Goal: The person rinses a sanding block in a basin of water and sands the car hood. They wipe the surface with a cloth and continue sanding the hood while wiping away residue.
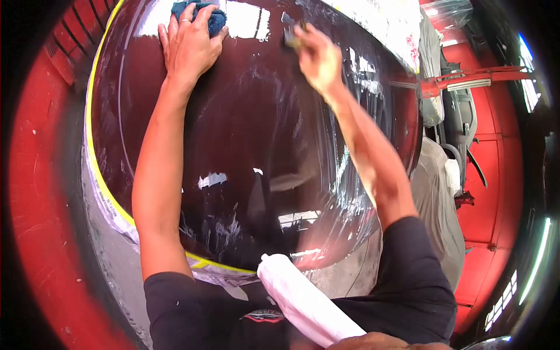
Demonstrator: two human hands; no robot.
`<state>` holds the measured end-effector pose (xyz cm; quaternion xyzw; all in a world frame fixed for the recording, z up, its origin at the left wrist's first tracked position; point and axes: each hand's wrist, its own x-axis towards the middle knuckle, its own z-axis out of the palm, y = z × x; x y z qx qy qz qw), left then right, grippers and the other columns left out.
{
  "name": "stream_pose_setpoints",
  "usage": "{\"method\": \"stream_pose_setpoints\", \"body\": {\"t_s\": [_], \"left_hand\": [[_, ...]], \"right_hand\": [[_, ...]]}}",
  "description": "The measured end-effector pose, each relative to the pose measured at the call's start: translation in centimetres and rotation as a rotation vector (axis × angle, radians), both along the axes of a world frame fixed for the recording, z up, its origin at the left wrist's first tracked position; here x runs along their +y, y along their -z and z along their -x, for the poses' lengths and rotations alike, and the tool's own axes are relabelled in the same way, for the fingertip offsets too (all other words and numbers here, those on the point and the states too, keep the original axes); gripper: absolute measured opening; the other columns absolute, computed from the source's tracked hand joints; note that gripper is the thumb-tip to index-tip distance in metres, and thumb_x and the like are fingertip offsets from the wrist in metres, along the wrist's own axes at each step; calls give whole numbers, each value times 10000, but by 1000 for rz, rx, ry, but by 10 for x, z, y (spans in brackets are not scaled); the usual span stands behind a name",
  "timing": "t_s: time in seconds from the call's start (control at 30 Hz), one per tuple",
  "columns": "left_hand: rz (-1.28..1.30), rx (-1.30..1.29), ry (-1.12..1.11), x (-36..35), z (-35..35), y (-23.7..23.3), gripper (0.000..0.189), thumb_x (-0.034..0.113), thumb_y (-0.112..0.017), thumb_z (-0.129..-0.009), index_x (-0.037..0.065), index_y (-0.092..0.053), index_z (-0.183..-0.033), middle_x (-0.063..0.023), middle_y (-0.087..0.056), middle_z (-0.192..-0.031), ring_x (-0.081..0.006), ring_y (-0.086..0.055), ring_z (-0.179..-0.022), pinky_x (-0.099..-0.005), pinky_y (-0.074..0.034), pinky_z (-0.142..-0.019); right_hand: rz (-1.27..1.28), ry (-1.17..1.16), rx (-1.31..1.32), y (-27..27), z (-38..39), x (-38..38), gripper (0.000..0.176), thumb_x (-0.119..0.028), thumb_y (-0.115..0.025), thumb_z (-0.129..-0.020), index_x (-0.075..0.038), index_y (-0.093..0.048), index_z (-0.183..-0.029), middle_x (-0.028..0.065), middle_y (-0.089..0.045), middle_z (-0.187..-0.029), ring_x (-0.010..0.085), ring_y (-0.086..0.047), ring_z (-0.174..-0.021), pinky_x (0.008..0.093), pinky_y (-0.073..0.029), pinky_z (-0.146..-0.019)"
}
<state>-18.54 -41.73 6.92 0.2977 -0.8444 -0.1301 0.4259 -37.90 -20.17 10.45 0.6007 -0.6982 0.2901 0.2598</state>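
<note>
A glossy dark car panel (245, 134), streaked with whitish smears, spreads out before me. At its far left, my left hand (191, 49) presses down on a folded blue cloth (217, 22), its fingers curled over it. My right hand (319, 55), partly blurred by motion, is at the far middle of the panel. Its fingers are closed around a small yellowish and dark object (294, 39), whose kind is too smeared to tell and whose lower side touches or nearly touches the surface.
Yellow masking tape (93, 153) and covering sheet line the panel's left and near edges. White covering (388, 26) lies at the far right. A white roll-shaped thing (303, 300) hangs in front of my chest. Grey sheeting (434, 204) drapes along the right, beside red walls (496, 221).
</note>
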Motion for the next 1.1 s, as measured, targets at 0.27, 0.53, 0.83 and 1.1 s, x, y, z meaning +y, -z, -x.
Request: {"method": "stream_pose_setpoints", "body": {"t_s": [0.27, 0.53, 0.83, 1.1], "left_hand": [[-34, -13, -28, 5, 2, -9, 501, 412, -720, -887, 256, -599, -1349, -142, -486, -1516, -456, -431, -1382, -623, -205, -1193], [-10, 34, -12, -4, 1, -8, 511, 423, -725, -878, 245, -601, -1341, -136, -505, -1492, -450, -445, -1370, -641, -233, -1172], [-56, 2, -18, 4, -2, -13, 510, 409, -741, -870, 235, -618, -1333, -128, -507, -1492, -430, -445, -1374, -633, -208, -1189], [-94, 155, 78, 17, -18, -30, 411, 209, -777, -800, 105, -668, -1183, -184, -570, -1335, -418, -428, -1344, -565, -248, -1181]], "right_hand": [[-195, 9, -134, 3, -136, 121, 495, -84, -614, -796, -98, -691, -1284, 262, -595, -1368, 456, -574, -1265, 512, -456, -1079], [-63, 3, -84, -5, -107, 60, 482, 53, -585, -806, -106, -704, -1246, 236, -657, -1287, 433, -604, -1231, 472, -505, -1046], [-58, 3, 63, -7, -48, -12, 483, 41, -650, -805, -109, -694, -1262, 174, -688, -1239, 392, -638, -1183, 488, -530, -983], [-228, 170, -84, 41, -234, 162, 454, 73, -629, -785, -58, -728, -1208, 277, -633, -1310, 430, -611, -1237, 460, -489, -1059]]}}
